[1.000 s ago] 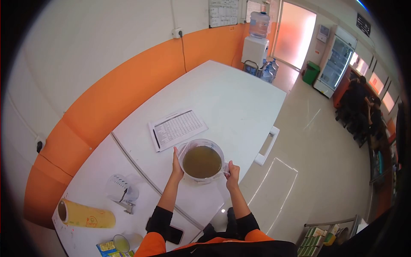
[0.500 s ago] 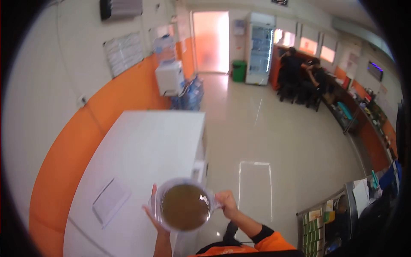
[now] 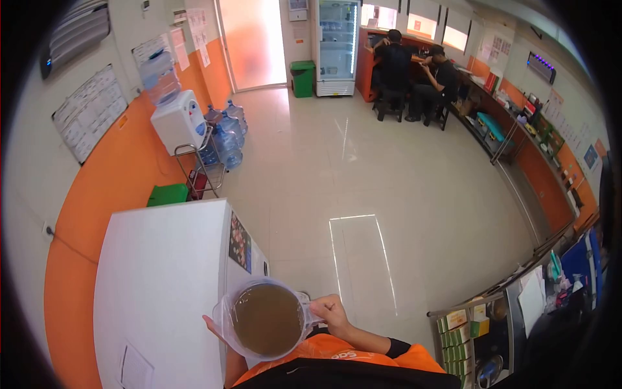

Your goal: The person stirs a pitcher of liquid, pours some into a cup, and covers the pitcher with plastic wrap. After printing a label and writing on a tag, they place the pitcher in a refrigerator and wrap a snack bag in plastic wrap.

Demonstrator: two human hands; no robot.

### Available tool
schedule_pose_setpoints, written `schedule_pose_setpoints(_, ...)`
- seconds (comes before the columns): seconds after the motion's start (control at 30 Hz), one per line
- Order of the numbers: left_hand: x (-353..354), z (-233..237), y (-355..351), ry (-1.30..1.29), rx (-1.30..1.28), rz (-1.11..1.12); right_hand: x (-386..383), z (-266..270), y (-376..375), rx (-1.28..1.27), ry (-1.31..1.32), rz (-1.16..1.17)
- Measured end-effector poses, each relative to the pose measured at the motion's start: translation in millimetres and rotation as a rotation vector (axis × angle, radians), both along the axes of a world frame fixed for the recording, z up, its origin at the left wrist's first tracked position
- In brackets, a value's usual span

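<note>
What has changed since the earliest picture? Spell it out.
The clear plastic jug of brown liquid has been carried rightward, away from the papers, to the white worktop's right edge as seen here. The view has swung right, toward the floor. Nothing was newly grasped or released: the right hand still grips the handle; the left hand still supports the side.

Bright light fills the view — strongest at the frosted door (image 3: 253,45), washed pale, and the far windows (image 3: 421,26). Thin glare lines streak the glossy floor (image 3: 291,162). Wide-angle distortion bows the orange wall band (image 3: 126,172) — corners fall to black.
</note>
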State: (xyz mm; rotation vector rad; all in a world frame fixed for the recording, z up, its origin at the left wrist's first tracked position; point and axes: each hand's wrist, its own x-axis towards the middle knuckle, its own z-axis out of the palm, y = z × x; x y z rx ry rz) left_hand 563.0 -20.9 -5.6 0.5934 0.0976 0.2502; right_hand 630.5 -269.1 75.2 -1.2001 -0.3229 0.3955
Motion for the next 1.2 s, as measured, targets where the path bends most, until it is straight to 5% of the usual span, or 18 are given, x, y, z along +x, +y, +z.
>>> schedule_pose_setpoints(0.1,89.4,57.2,-17.5,0.008,0.027,-0.052,78.3,-4.2,9.6,0.024,0.008,0.066)
schedule_pose_setpoints(0.3,273.6,51.6,18.8,-0.003,0.208,-0.061,243.9,-30.5,33.4,-0.020,0.181,0.111)
schedule_pose_setpoints(0.63,596.5,54.2,41.5,-0.014,0.308,-0.348,542.5,0.1,50.5,-0.350,-0.009,-0.104)
schedule_pose_setpoints(1.0,896.9,58.9,47.6,-0.042,0.173,-0.162,890.6,30.4,67.8,-0.706,-0.055,0.141)
schedule_pose_setpoints(1.2,1065.9,64.9,71.5,-0.029,0.155,-0.044,1075.4,18.1,102.4,-0.540,-0.065,0.156)
